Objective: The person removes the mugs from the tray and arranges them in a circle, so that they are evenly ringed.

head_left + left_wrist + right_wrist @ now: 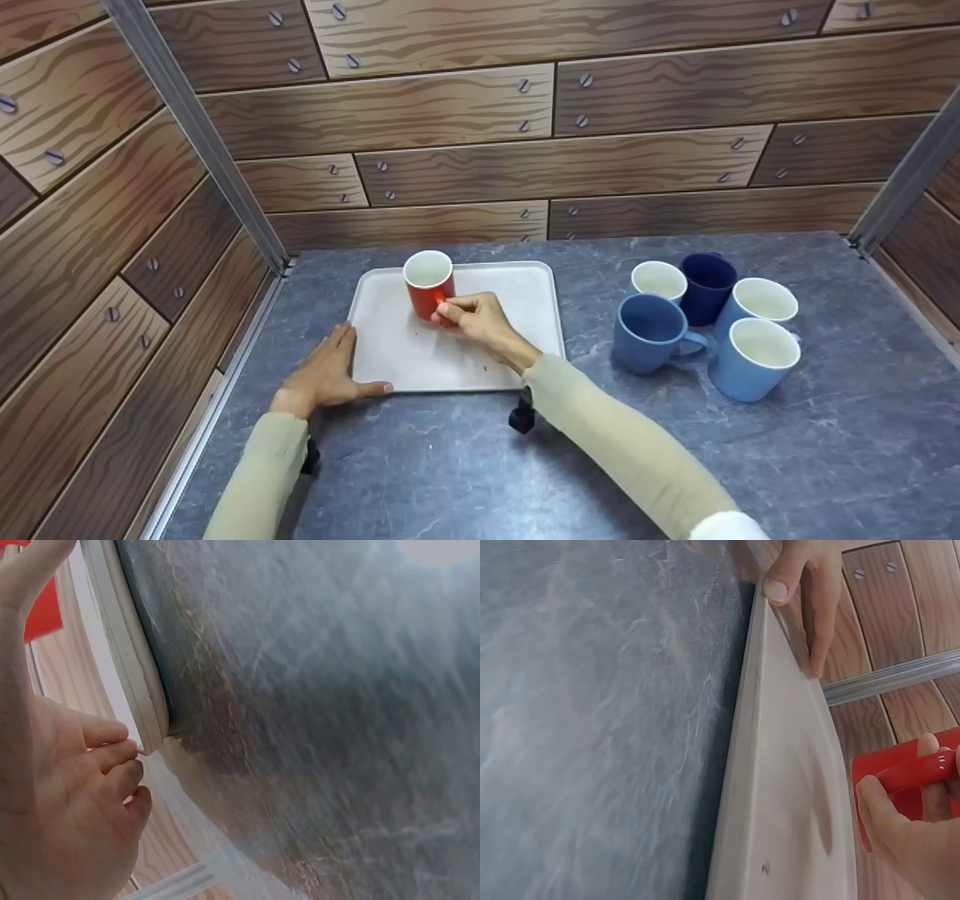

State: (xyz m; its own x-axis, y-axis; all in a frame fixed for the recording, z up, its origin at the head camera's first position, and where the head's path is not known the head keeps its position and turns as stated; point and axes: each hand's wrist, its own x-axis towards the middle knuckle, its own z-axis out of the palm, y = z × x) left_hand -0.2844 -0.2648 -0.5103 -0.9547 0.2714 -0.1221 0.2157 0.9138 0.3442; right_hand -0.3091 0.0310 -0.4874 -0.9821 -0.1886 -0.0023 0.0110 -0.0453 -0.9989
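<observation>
A red mug (430, 291) with a pale inside is over the back left part of a white rectangular tray (450, 367). My right hand (484, 322) pinches its handle, seen close up as a red loop (919, 771) in the right wrist view. Whether the mug's base touches the tray I cannot tell. At the tray's front left corner lies my left hand (326, 373), its fingers along the left edge and its thumb on the front edge. The left wrist view shows those fingertips against the tray rim (135, 667).
To the tray's right stand several mugs close together: a mid-blue mug (646, 337), a navy mug (705, 292) and light blue ones with white insides, such as the front light blue mug (750, 371). Wood-patterned walls (450, 172) enclose the grey marbled table (420, 465).
</observation>
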